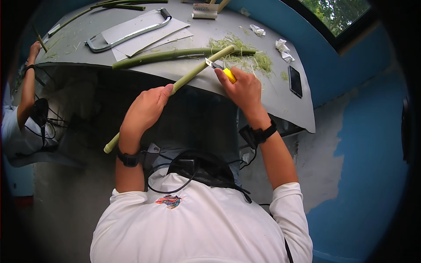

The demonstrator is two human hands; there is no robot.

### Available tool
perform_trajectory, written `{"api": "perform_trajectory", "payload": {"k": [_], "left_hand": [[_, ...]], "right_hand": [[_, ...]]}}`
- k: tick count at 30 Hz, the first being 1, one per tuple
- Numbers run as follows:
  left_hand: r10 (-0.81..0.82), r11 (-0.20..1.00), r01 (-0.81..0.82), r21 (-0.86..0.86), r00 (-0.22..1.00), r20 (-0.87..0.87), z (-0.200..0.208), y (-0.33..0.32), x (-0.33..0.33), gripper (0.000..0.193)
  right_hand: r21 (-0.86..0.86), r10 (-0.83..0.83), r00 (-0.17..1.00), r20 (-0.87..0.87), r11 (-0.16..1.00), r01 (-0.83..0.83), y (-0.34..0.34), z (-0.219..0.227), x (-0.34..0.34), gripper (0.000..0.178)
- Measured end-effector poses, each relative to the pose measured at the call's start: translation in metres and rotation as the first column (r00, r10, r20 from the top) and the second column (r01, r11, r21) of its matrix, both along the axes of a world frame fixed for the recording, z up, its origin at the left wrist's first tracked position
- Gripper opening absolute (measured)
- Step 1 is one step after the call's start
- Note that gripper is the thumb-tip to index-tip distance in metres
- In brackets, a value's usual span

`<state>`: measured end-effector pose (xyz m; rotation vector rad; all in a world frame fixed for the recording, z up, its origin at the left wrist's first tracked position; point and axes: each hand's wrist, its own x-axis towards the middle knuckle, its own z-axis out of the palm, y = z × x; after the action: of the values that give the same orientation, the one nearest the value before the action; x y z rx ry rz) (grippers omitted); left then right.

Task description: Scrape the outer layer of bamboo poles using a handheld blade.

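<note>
My left hand (147, 107) is closed around a pale green bamboo stick (188, 75). The stick slants from beside my left wrist up to the table's near edge, its far end over the table. In my right hand (245, 87) is a yellow and black utility knife (228, 74), its blade end touching or very near the stick's upper part. Just beyond, a darker green bamboo stick (153, 58) lies along the table, partly covered by the held one. Green shavings (263, 62) are heaped around its right end.
A hacksaw (127, 35) rests on white sheets (175, 33) at the far left. More bamboo sticks (127, 6), a sandpaper roll (205, 11), crumpled tissues (283, 48) and a phone (295, 81) are on the grey table (280, 103). Another person's hand (34, 50) holds a stick at left.
</note>
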<state>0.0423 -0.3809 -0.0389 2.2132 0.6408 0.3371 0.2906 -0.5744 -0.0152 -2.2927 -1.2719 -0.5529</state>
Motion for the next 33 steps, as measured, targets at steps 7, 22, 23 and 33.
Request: {"api": "perform_trajectory", "payload": {"k": [7,22,23,33], "left_hand": [[-0.017,0.999,0.015,0.047,0.999,0.033,-0.001,-0.002,0.008,0.074],[0.014,1.000,-0.013,0.005,0.999,-0.050,0.003,-0.005,-0.023,0.078],[0.008,1.000,-0.007,0.012,0.998,-0.066,0.005,-0.005,-0.027,0.077],[-0.004,0.995,-0.010,-0.096,0.990,-0.142,0.010,0.007,-0.055,0.078]], "right_hand": [[-0.019,-0.025,0.998,-0.060,1.000,0.024,0.001,-0.003,0.003,0.073],[-0.019,-0.128,0.987,-0.094,0.992,0.127,0.001,-0.004,0.005,0.074],[-0.009,-0.137,0.986,-0.100,0.991,0.137,0.000,-0.004,0.007,0.076],[0.023,-0.137,0.982,-0.132,0.990,0.141,-0.004,0.003,0.005,0.077]]}}
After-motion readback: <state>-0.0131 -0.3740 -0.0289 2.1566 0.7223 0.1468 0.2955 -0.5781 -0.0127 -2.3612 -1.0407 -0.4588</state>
